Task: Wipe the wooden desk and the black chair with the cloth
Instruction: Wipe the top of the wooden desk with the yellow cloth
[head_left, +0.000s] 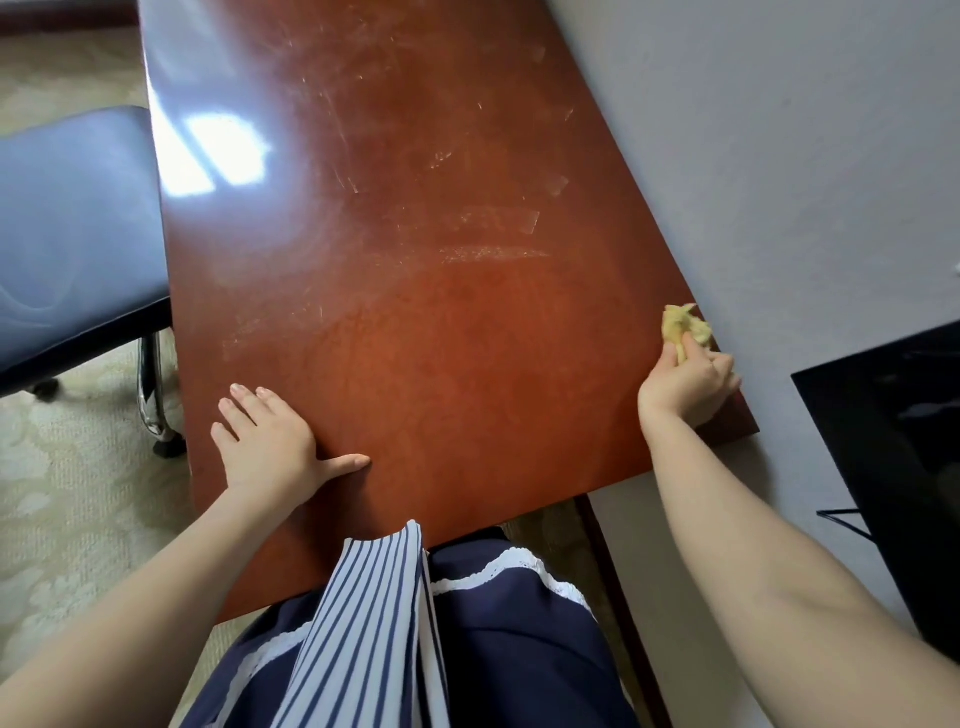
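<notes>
Wooden bench (415, 338) beside wall (779, 156): right hand (685, 384) grips bunched yellow cloth (683, 325) at wall-side edge, to wipe; left hand (270, 447) flat, empty, bracing.

Wooden desk (415, 312) with left hand (270, 447) flat, yellow cloth (683, 327) at edge

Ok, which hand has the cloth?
The right hand, gripping the yellow cloth; the left hand lies flat and empty on the desk.

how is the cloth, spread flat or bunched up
Bunched up: the cloth is a crumpled wad gripped in the right hand on the desk.
</notes>
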